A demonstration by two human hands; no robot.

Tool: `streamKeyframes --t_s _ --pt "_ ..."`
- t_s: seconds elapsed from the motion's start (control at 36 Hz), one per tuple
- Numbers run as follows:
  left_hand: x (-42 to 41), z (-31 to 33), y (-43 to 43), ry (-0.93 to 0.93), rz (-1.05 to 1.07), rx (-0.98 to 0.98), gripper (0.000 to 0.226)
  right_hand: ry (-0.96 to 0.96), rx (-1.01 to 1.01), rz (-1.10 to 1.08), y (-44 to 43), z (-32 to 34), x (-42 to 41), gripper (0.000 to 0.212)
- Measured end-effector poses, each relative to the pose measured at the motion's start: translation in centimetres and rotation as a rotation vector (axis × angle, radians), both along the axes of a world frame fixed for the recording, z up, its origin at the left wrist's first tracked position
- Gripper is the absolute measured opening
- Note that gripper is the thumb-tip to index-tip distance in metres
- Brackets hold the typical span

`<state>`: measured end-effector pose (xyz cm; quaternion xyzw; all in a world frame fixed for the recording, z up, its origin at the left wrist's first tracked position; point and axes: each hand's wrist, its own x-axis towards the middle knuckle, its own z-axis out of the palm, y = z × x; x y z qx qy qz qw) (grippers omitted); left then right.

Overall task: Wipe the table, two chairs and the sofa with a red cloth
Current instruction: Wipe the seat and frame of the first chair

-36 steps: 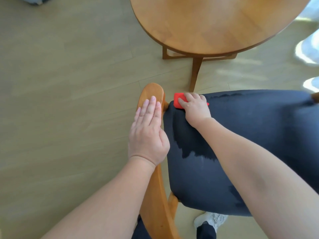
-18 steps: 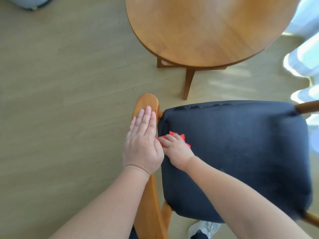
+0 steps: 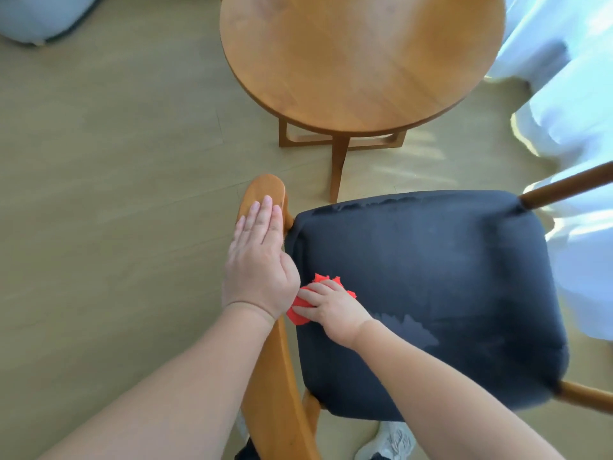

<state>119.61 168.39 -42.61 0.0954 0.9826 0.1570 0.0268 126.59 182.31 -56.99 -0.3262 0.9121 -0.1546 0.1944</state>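
Observation:
A wooden chair with a dark navy seat cushion (image 3: 431, 287) stands below me, and damp streaks show on the fabric. My right hand (image 3: 331, 308) holds the red cloth (image 3: 300, 313) against the cushion's left side, fingers curled over it. My left hand (image 3: 258, 260) lies flat, fingers straight, on the chair's wooden left armrest (image 3: 265, 190). Beyond the chair stands the round wooden table (image 3: 358, 61).
White curtains (image 3: 570, 94) hang at the right, close to the chair and table. A pale grey cushion-like object (image 3: 39, 18) lies on the floor at the top left. My shoe (image 3: 388, 439) shows under the seat. Light wood floor stretches out to the left.
My right hand has drawn the red cloth from the cushion's front left corner back toward me along its left side. The left hand stayed on the armrest.

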Motion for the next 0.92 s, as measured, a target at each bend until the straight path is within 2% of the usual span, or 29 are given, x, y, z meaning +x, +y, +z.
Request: streamKeyframes --t_s 0.11,0.22,0.39,0.53,0.92 --pt "0.4 0.1 0.0 0.032 0.013 0.016 0.060 -0.006 0.041 0.009 0.1 0.2 -0.1 0.059" --pt "1.9 0.9 -0.1 -0.029 0.067 -0.017 0.062 -0.010 0.072 0.021 0.3 0.2 -0.2 0.062" --pt "10.9 1.2 -0.9 -0.108 0.097 -0.066 0.060 -0.021 0.126 0.067 0.7 0.8 -0.3 0.069" --pt "15.8 0.4 -0.7 -0.097 0.189 -0.034 0.058 -0.025 0.186 0.076 0.7 1.3 -0.1 0.072" --pt "15.7 -0.4 -0.9 -0.003 0.191 -0.005 0.058 0.009 0.163 0.019 0.4 0.3 0.3 0.070"
